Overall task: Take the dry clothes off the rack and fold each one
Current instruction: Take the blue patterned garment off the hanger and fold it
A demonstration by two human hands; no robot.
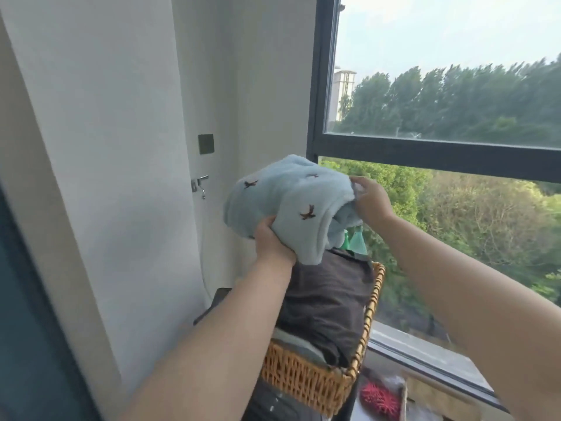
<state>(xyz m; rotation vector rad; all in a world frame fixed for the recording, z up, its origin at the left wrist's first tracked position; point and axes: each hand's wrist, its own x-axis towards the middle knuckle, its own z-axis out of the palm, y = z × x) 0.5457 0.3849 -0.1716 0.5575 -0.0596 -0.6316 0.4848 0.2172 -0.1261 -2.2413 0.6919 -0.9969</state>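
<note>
A folded light-blue fleece garment [291, 202] with small brown embroidered marks is held up in the air above a wicker basket [306, 381]. My left hand [271, 241] grips its lower left edge from beneath. My right hand [372, 202] holds its right end, fingers curled into the folds. A folded dark brown garment [328, 299] lies on top of the pile in the basket, directly below the blue one. The drying rack is out of view.
The basket stands on a dark appliance [273, 405] in a corner, a white wall with a tap [198, 183] to the left. A large window [440, 147] with a dark frame is right behind. Green bottle tops [356, 241] stand behind the basket. A red spiky object [379, 398] lies lower right.
</note>
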